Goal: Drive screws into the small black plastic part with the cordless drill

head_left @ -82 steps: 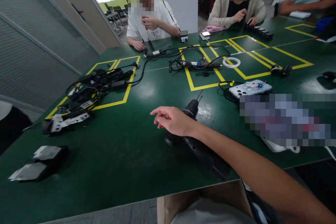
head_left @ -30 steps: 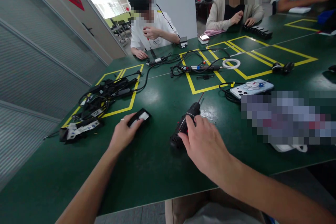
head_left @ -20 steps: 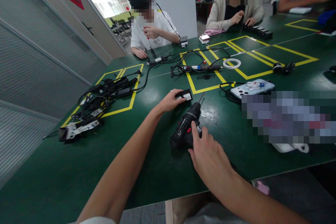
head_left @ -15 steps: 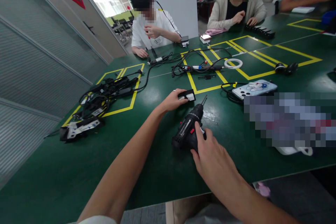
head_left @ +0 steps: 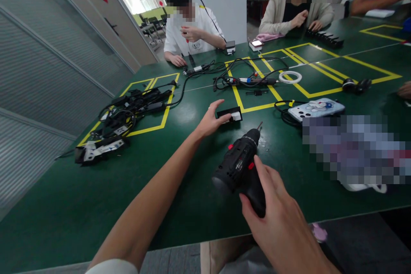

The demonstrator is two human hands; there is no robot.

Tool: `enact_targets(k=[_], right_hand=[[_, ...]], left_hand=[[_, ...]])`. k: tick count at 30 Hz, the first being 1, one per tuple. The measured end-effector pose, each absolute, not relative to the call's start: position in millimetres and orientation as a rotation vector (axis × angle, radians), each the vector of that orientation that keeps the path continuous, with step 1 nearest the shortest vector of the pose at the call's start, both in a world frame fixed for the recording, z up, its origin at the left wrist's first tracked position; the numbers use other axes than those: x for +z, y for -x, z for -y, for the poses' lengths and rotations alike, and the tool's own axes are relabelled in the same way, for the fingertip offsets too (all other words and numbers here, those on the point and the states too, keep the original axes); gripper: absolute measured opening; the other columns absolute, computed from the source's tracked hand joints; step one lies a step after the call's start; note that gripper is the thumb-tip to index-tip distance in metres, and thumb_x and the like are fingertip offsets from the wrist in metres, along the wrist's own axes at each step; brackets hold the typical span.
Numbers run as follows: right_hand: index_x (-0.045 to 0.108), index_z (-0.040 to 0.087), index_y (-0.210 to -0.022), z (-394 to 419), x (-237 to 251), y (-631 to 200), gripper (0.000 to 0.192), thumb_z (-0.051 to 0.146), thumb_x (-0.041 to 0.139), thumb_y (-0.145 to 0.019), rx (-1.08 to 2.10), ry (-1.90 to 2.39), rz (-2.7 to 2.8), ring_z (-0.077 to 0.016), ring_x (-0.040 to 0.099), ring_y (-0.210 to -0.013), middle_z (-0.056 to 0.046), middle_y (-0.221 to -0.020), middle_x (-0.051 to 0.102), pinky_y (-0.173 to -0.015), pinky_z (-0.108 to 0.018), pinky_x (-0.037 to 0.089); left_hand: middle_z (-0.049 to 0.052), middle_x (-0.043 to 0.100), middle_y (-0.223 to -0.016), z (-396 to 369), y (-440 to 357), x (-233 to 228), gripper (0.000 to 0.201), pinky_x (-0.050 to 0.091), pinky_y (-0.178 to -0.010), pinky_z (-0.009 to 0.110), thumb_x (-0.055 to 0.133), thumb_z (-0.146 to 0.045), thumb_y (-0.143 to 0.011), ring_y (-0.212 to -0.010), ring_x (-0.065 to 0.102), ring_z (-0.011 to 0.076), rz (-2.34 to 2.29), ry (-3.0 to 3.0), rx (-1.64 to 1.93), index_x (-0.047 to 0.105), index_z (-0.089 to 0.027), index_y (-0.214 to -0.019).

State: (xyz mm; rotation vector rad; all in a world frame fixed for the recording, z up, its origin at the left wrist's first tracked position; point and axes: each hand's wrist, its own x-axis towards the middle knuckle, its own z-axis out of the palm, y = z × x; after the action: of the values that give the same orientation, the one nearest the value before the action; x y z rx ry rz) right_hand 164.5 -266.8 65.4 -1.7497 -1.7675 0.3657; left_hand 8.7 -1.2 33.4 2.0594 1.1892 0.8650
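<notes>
My right hand (head_left: 276,222) grips the handle of a black cordless drill (head_left: 239,167) with red buttons, lifted off the green table (head_left: 180,205), its bit pointing away from me. My left hand (head_left: 210,122) reaches forward, fingers spread, thumb and fingertips touching a small black block with a white label (head_left: 229,115) that lies flat on the table by a yellow tape line.
A pile of black cables and adapters (head_left: 125,111) lies at the left in a yellow box. A phone in a cartoon case (head_left: 316,109), a white ring (head_left: 290,77) and more cables sit farther out. Other people sit along the far side.
My left hand carried the black block from the near left to the middle of the table and set it down, fingers now spreading. My right hand closed on the drill and lifted it toward me.
</notes>
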Motion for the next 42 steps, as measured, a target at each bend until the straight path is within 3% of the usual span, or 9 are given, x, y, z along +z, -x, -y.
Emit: enact_targets(k=[4,7,9,12,15,23,29,34,42], right_hand=[[0.021,0.026,-0.154,268.3,82.6,-162.6,0.073,0.029,0.052,-0.087,0.333,1.627,1.789,-0.0319,0.067,-0.1,-0.018,-0.134,0.052,-0.064,-0.041,0.062],[0.026,0.026,-0.153,257.2,97.7,-154.0,0.072,0.028,0.054,-0.087,0.321,1.582,1.821,-0.0326,0.066,-0.101,-0.018,-0.134,0.051,-0.067,-0.043,0.062],[0.029,0.025,-0.152,245.9,105.9,-142.9,0.071,0.027,0.055,-0.087,0.326,1.557,1.851,-0.0316,0.066,-0.1,-0.018,-0.134,0.051,-0.07,-0.044,0.062],[0.032,0.022,-0.151,230.7,112.3,-118.9,0.07,0.023,0.056,-0.085,0.365,1.479,1.927,-0.0299,0.067,-0.096,-0.018,-0.133,0.052,-0.072,-0.045,0.062],[0.036,0.02,-0.149,225.0,116.8,-94.7,0.067,0.019,0.056,-0.085,0.36,1.426,1.995,-0.0303,0.066,-0.097,-0.018,-0.13,0.055,-0.073,-0.046,0.061],[0.058,0.021,-0.129,161.7,167.3,-135.2,0.038,0.029,0.051,-0.093,0.223,1.181,1.851,-0.033,0.061,-0.11,-0.011,-0.111,0.065,-0.095,-0.054,0.051],[0.065,0.019,-0.117,19.1,79.6,-194.3,0.046,0.048,0.068,-0.081,0.418,1.192,1.67,-0.0316,0.061,-0.109,-0.011,-0.112,0.066,-0.097,-0.055,0.047],[0.062,0.025,-0.126,-3.7,1.6,-208.3,0.056,0.051,0.07,-0.078,0.767,1.151,1.683,-0.0307,0.051,-0.127,-0.009,-0.133,0.059,-0.107,-0.054,0.04],[0.055,0.023,-0.133,8.8,-13.0,-197.9,0.064,0.039,0.074,-0.074,0.755,1.136,1.639,-0.0276,0.059,-0.114,-0.009,-0.129,0.06,-0.1,-0.047,0.047]], left_hand=[[0.011,0.045,-0.146,54.2,18.6,27.8,0.05,0.029,-0.118,0.047,0.056,-0.049,-0.086,-0.14,0.038,0.0264,-1.167,-1.983,1.27,0.052,-0.022,-0.128],[0.007,0.054,-0.137,119.2,42.9,20.7,0.044,0.037,-0.114,0.05,0.057,-0.055,-0.083,-0.131,0.047,0.0296,-1.046,-1.902,1.161,0.062,-0.028,-0.117],[0.005,0.058,-0.133,160.6,52.2,21.5,0.049,0.044,-0.108,0.048,0.059,-0.056,-0.081,-0.128,0.051,0.0302,-0.944,-1.633,0.97,0.059,-0.034,-0.125],[0.012,0.062,-0.126,199.5,47.4,39.5,0.068,0.048,-0.102,0.05,0.055,-0.066,-0.079,-0.122,0.056,0.0353,-0.691,-1.206,0.922,0.055,-0.025,-0.132],[0.013,0.059,-0.13,205.2,29.8,68.9,0.077,0.048,-0.101,0.05,0.06,-0.066,-0.075,-0.119,0.057,0.0353,-0.556,-0.967,0.992,0.049,-0.022,-0.138],[0.005,0.069,-0.094,144.2,29.6,95.9,0.033,0.055,-0.082,0.038,0.059,-0.032,-0.077,-0.079,0.067,0.0195,-0.65,-0.791,1.165,0.06,-0.019,-0.107],[-0.005,0.054,-0.067,113.5,54.7,75.6,0.043,0.055,-0.079,0.037,0.06,-0.023,-0.071,-0.061,0.059,0.0126,-0.646,-1.069,1.238,0.051,-0.019,-0.112],[-0.005,0.051,-0.065,127.3,62.4,67.7,0.042,0.054,-0.083,0.045,0.059,-0.022,-0.071,-0.065,0.065,0.0184,-0.555,-1.142,1.013,0.049,-0.018,-0.112],[0.009,0.058,-0.114,148.0,41.6,62.3,0.041,0.049,-0.064,0.034,0.056,-0.017,-0.07,-0.056,0.059,0.0108,-0.529,-1.024,0.859,0.052,-0.016,-0.111]])
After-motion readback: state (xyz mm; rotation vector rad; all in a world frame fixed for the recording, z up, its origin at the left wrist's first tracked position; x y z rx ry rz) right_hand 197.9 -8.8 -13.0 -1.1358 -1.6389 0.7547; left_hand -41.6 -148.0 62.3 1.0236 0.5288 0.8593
